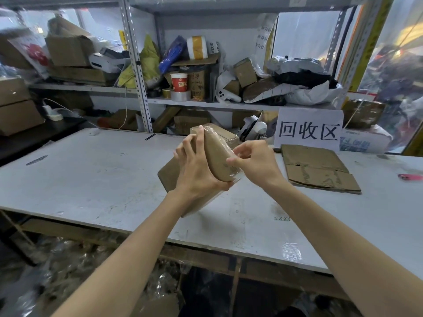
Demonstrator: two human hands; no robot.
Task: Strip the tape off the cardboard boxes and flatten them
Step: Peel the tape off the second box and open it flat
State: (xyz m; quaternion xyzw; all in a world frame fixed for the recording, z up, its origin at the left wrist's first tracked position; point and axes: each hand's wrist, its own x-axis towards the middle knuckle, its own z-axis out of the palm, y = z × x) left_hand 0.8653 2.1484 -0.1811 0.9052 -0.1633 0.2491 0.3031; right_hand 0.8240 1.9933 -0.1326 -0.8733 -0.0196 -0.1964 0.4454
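**packer_01:** so where's the small cardboard box (217,156) being kept right now?

**tapefree:** It's held up off the white table (91,170), tilted on end, right between the two hands. The left hand (196,168) is wrapped round it, with the thumb tucked under the lower end and the fingers spread up the far side. So that one's full, not loose.

**packer_01:** and the other one?

**tapefree:** The right hand (254,159) is narrowed to a pinch. The clear tape (225,146) on the box's near edge is caught between thumb and forefinger. Whether it's lifted off the cardboard can't be told, it's too glossy and blurred.

**packer_01:** anything else around?

**tapefree:** A flat cardboard sheet (168,175) is lying under the left hand. Just beyond both sets of fingertips, another taped box (225,136) is parked. Well out past the right hand a flattened carton (318,170) is laid down, with a paper sign (309,131) reading 回收区 stood behind it. A pink object (410,177) is further right still.
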